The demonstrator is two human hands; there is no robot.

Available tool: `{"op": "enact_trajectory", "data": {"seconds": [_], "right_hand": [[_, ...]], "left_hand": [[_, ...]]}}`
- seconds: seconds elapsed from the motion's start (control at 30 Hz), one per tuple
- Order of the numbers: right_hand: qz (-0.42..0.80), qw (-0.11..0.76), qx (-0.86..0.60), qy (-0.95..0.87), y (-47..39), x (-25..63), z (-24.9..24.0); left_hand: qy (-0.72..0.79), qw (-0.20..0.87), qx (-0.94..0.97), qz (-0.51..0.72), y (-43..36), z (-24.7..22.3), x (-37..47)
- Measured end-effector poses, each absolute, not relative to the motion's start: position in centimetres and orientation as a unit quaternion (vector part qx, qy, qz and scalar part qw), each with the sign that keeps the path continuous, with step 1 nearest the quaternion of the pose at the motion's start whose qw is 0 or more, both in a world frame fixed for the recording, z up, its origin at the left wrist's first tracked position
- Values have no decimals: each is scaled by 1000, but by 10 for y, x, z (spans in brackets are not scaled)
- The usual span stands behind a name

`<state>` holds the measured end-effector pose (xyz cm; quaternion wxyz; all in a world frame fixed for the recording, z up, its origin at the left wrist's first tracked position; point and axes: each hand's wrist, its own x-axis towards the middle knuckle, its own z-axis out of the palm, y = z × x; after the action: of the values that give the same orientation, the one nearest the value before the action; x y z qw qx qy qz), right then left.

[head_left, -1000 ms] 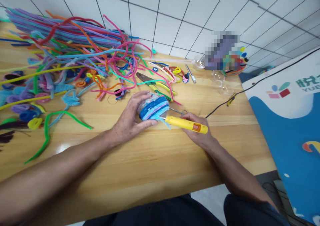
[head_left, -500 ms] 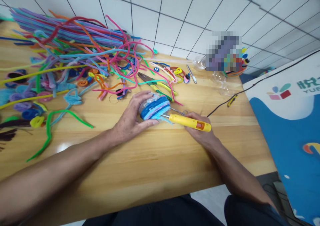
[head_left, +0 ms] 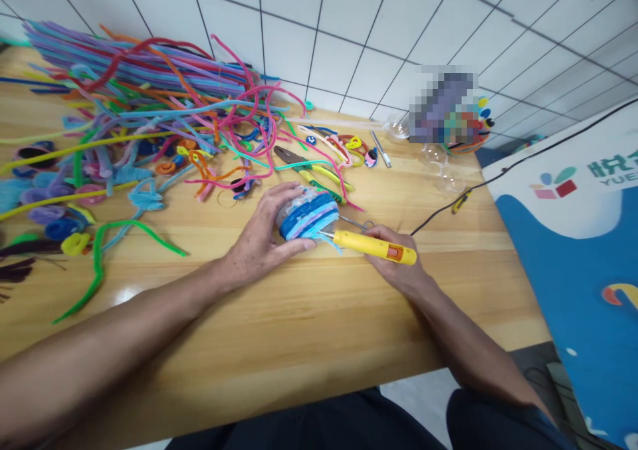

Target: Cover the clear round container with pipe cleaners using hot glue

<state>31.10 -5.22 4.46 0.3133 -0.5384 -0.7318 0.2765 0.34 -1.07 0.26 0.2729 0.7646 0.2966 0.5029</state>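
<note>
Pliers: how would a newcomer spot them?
On the wooden table, find the round striped object in the left hand. Just beyond it lie the pliers; dark jaws and thick yellow-green handles set them apart from the fuzzy stems nearby.

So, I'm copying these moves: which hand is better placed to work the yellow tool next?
Probably the right hand: it grips the yellow tool, whose metal tip is at the striped piece, while the left hand holds that piece.
</note>
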Motion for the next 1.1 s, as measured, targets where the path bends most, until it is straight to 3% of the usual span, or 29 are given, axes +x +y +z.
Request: {"op": "enact_trajectory", "data": {"seconds": [1.1], "right_hand": [[253,285,-549,-744,-51,325,39]], "left_hand": [[310,272,765,494,-12,2,4]]}}
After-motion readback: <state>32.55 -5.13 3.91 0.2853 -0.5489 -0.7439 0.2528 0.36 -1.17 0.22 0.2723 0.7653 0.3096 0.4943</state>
